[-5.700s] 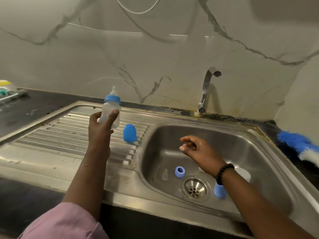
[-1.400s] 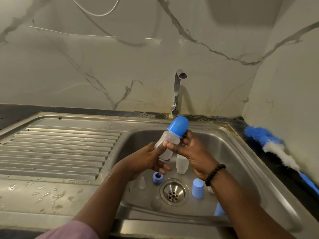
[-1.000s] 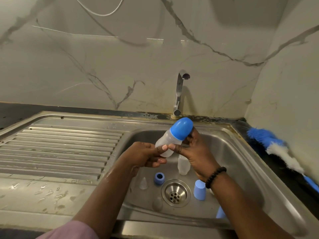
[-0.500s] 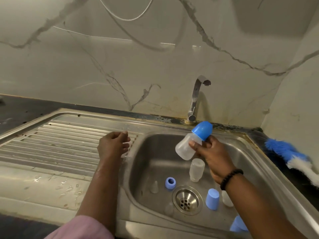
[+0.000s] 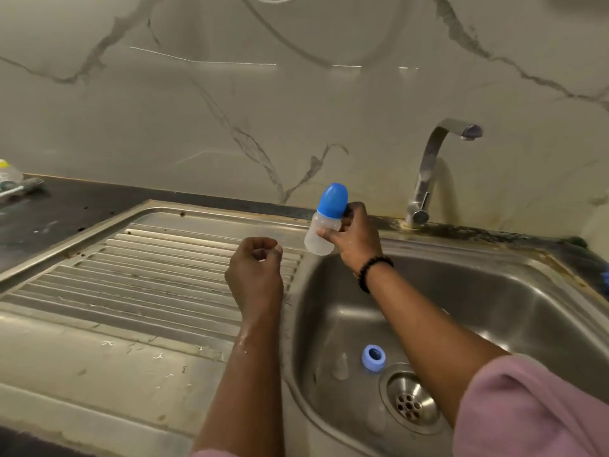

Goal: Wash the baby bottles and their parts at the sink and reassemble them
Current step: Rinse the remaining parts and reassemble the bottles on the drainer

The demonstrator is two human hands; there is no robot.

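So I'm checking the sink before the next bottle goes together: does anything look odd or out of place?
Nothing is spilled or broken. Loose parts lie in the sink basin: a blue collar ring and a clear teat by the drain. Dark grime lines the rim near the tap.

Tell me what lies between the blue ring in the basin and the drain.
Nothing: in the head view, only bare steel of the basin separates the blue ring from the drain.
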